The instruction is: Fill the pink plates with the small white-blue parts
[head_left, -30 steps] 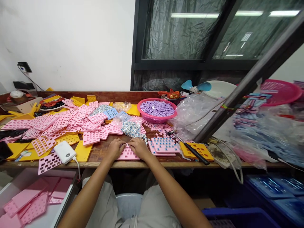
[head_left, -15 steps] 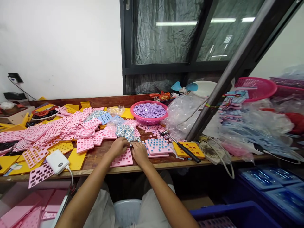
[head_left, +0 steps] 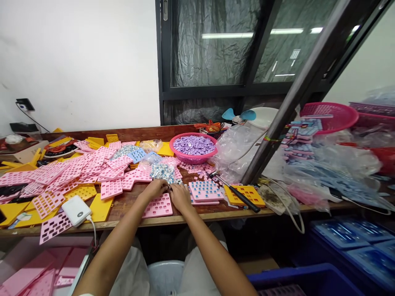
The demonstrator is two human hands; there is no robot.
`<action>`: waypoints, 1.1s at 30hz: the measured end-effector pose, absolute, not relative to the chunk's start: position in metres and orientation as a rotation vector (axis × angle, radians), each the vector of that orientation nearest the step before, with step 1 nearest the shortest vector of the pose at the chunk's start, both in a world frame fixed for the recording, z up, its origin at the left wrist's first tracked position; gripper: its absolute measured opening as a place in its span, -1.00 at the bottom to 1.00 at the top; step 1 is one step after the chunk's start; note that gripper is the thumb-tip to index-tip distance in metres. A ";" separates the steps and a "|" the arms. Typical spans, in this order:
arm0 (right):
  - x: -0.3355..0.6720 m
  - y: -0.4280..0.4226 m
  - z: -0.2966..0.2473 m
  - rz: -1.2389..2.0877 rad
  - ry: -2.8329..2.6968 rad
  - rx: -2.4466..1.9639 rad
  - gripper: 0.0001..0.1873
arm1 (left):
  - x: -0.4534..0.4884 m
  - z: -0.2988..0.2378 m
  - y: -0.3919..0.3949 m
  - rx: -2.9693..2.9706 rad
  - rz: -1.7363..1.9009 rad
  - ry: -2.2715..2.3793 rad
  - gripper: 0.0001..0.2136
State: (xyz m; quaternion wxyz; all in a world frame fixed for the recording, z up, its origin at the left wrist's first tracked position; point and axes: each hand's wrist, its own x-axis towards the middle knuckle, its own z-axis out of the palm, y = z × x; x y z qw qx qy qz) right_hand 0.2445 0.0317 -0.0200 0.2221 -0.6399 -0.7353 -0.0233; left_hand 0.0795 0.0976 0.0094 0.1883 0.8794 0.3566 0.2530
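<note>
Both hands meet at the front of a heap of small blue-and-white pieces [head_left: 163,172]. My left hand [head_left: 156,190] has its fingers closed at the heap's near edge; what they pinch is too small to make out. My right hand [head_left: 180,195] sits just beside it, fingertips curled together, their contents hidden. Below the hands lies a pink plate with square holes [head_left: 159,206], partly covered by the left hand. To the right, a pink plate set with blue pieces [head_left: 206,190] rests on another pink plate.
Pink plates [head_left: 80,162] pile up on the left, near a white power bank [head_left: 76,210]. A pink basket of purple pieces [head_left: 194,158] stands behind. A hammer [head_left: 237,193] lies across a yellow plate [head_left: 253,193]. A slanted metal pole [head_left: 277,123] rises at right.
The hands stay almost in the same place, with only slight finger movement. The view has shifted a little.
</note>
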 end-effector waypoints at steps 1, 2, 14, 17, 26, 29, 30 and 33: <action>0.244 0.034 -0.019 -0.065 -2.034 -1.776 -0.76 | 0.072 0.012 0.091 2.458 0.758 1.032 -0.83; 0.243 0.037 -0.018 -0.067 -2.037 -1.781 -0.79 | 0.063 0.013 0.083 2.436 0.813 1.059 -0.79; 0.234 0.061 -0.011 -0.036 -2.033 -1.617 -0.87 | -0.012 -0.022 0.017 2.318 0.953 1.421 -0.80; 0.236 0.052 -0.016 0.068 -2.044 -1.454 -0.88 | -0.011 -0.021 0.017 2.335 0.961 1.481 -0.81; 0.224 0.048 -0.024 0.212 -2.103 -1.236 -0.88 | -0.021 -0.021 0.014 2.211 1.070 1.361 -0.83; 0.221 0.049 -0.024 0.195 -2.086 -1.259 -0.88 | -0.020 -0.020 0.015 2.237 1.065 1.351 -0.82; 0.221 0.048 -0.024 0.190 -2.080 -1.267 -0.88 | -0.020 -0.020 0.015 2.244 1.065 1.352 -0.81; 0.222 0.047 -0.026 0.196 -2.064 -1.278 -0.88 | -0.018 -0.019 0.015 2.256 1.056 1.363 -0.80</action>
